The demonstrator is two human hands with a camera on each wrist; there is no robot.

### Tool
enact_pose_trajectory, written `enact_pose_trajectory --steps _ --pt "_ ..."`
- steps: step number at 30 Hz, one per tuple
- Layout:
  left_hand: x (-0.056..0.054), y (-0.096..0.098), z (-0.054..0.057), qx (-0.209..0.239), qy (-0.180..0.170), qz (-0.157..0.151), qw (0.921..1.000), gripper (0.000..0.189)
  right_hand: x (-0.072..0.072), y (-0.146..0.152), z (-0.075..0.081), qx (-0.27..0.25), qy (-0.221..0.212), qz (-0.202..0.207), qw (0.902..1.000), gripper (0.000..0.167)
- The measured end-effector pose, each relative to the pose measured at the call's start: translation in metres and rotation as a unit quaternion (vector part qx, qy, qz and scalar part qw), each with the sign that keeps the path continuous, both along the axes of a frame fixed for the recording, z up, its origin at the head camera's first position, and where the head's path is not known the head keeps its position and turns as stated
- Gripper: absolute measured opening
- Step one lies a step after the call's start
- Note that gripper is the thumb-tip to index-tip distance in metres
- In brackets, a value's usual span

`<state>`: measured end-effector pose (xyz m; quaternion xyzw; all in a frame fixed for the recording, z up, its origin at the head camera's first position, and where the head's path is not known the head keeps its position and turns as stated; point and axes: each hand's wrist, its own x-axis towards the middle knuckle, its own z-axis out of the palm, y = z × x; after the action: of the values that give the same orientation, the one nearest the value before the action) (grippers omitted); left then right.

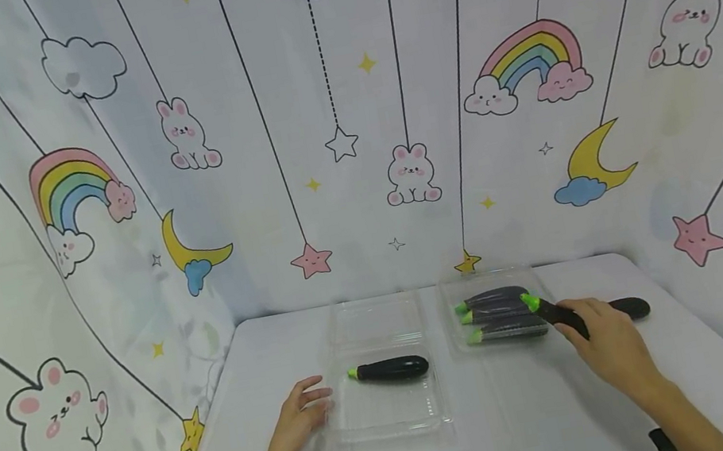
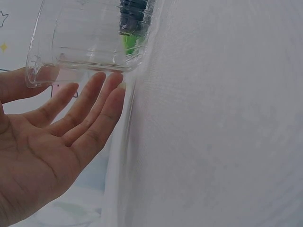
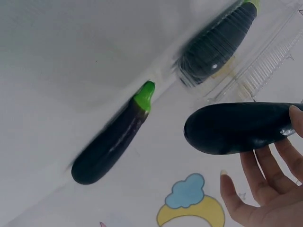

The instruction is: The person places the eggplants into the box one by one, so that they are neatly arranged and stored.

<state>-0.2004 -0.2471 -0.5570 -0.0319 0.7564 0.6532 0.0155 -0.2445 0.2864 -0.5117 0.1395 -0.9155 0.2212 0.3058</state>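
My right hand (image 1: 602,336) pinches a dark eggplant (image 1: 561,315) with a green cap, raised off the table. Thumb and fingertips grip it in the right wrist view, its rounded end (image 3: 227,128) pointing left. Another eggplant (image 3: 113,137) lies on the tabletop beyond that hand. Several more sit inside a clear plastic box (image 1: 458,341) just left of the held one. A second clear box (image 1: 388,418) stands with its lid (image 1: 374,320) laid back and one eggplant (image 1: 392,369) inside. My left hand (image 1: 299,416), fingers loosely extended, rests at this box's left side.
A white cloth covers the table (image 1: 513,424). Cloth walls printed with rabbits, rainbows and stars enclose it at the back and both sides. The two boxes stand side by side with a narrow gap between them.
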Motion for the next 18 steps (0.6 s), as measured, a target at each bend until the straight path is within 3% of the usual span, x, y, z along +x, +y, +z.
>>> enact_pose_trajectory --steps 18 --pt "0.0 0.001 0.0 -0.001 -0.002 -0.002 1.0 0.05 0.011 -0.029 0.013 -0.009 -0.039 0.019 0.999 0.042"
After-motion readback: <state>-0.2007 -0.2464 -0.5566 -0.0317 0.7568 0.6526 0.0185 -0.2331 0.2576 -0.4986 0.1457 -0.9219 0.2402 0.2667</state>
